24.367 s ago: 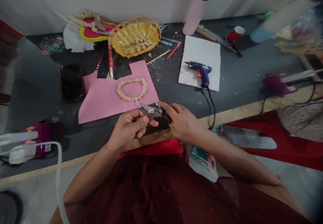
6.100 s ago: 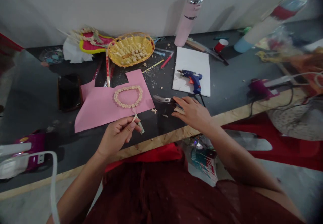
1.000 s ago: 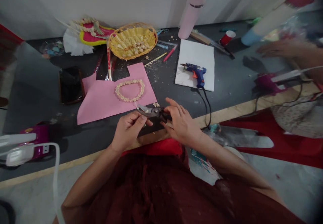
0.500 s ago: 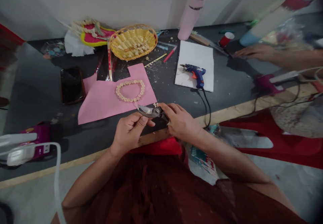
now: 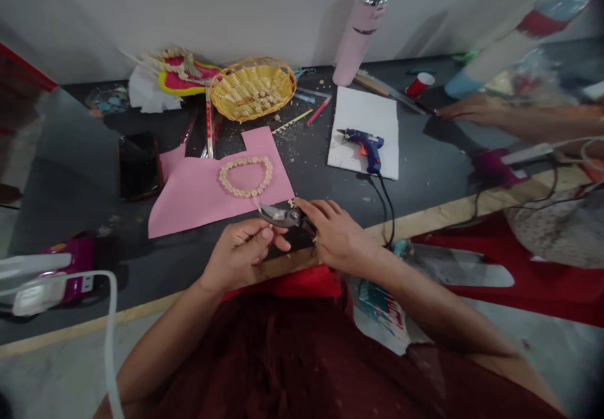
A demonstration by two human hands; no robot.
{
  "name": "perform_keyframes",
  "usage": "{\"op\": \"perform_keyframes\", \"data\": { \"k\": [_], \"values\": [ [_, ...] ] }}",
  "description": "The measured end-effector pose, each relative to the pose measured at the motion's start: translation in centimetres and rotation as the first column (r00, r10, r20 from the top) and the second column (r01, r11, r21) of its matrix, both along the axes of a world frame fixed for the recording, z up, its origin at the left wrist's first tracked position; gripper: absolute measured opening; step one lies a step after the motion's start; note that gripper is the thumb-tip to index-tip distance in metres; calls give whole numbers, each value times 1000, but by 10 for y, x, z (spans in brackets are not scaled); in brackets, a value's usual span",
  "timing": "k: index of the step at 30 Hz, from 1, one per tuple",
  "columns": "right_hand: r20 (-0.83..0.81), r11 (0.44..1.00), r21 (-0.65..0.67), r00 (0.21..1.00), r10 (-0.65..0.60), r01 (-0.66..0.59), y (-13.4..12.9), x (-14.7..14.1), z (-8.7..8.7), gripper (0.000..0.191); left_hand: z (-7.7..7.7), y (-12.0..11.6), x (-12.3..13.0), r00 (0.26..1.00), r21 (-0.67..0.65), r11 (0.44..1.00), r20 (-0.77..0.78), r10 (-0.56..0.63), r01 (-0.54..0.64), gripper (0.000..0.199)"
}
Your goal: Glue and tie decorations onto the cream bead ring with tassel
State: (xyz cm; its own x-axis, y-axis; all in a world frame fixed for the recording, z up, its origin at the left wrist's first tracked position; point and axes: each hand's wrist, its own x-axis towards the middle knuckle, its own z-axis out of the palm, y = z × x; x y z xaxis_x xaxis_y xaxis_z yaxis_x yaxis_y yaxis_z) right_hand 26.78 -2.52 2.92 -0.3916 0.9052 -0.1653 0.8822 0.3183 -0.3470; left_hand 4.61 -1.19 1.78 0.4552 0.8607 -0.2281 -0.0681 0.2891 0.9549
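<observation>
My right hand (image 5: 342, 235) is closed round the handles of dark pruning shears (image 5: 293, 216), whose blades point left, just off the near edge of the pink sheet (image 5: 189, 195). Thumb and index finger of my left hand (image 5: 238, 249) are pinched together right beside the blades. What they grip is too small to make out; a small pale bit shows at the blades. A ring of cream beads or flower-like pieces (image 5: 245, 193) lies on the sheet, its pale ribbon-like end reaching toward the blade tip. A few cream crumbs (image 5: 291, 203) sit by the shears' pivot.
Behind stands a yellow wicker basket (image 5: 226, 107) with cream pieces. A blue glue gun (image 5: 370, 148) lies on a white board (image 5: 346, 107), its cord running over the table edge. A phone (image 5: 138, 167) is at left, a pink bottle (image 5: 353, 51) behind. Another person's hand (image 5: 476, 112) rests at right.
The view has tilted slightly, so the table items sit a little lower in the picture. Both hands keep nearly the same position at the shears.
</observation>
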Motion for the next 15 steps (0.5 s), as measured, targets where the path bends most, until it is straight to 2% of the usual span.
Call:
{"op": "perform_keyframes", "data": {
  "k": [3,6,8,10,12,15],
  "values": [
    [-13,1000,-6,999,30,-30,0,1,-1,70,2,2,-3,988,-139,988,146,-43,63,24],
    [2,1000,9,1000,16,-16,1,0,-3,68,3,4,-3,990,-156,986,140,-30,52,25],
    [36,1000,16,999,-3,2,2,0,-5,67,2,4,-1,997,-132,991,81,-18,28,27],
    [79,1000,15,997,-20,19,4,0,-5,66,0,3,2,999,-50,999,-49,0,-3,28],
    [120,999,23,992,-34,31,5,0,-4,64,-3,2,5,967,135,991,-247,55,-22,26],
    [147,998,43,988,-47,41,5,0,0,63,-5,0,6,884,411,912,-428,188,5,23]
  ]
}}
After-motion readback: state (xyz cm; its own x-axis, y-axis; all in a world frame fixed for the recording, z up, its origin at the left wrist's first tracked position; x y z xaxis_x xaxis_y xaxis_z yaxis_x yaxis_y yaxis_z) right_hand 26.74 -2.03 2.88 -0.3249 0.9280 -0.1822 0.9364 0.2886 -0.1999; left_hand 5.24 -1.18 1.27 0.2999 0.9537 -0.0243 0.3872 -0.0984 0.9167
